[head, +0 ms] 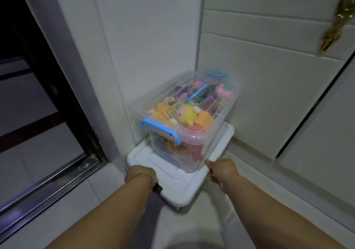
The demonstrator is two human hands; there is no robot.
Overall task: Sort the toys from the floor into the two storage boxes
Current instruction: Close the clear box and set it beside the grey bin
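Left hand: your left hand (141, 175), a thin bangle (148, 177) on its wrist, is clamped over the near left edge of the white storage box (180, 187); the fingers curl under, out of sight.
Right hand: your right hand (221, 171) grips the same box at its near right edge, fingers wrapped round the rim.
White storage box: lidded, at floor level, tucked toward the corner; whether it rests on the tiles or is lifted, you cannot tell.
Clear storage box: a see-through tub (189, 118) with blue latches (162, 130) sits on top of the white box, set toward its far side, lid on.
Toys: packed inside the clear tub, a yellow doll (183, 115) uppermost, with orange, pink and purple pieces round it. None show on the floor.
Beyond the white box: wall corner, a panelled door (269, 56) to its right, a dark sliding-door frame (57, 114) to its left.
Risk: the tub is only stacked, not fastened. Tilt or jerk the white box and it could slide off.
Risk: a slipping rim grip could drop both boxes.
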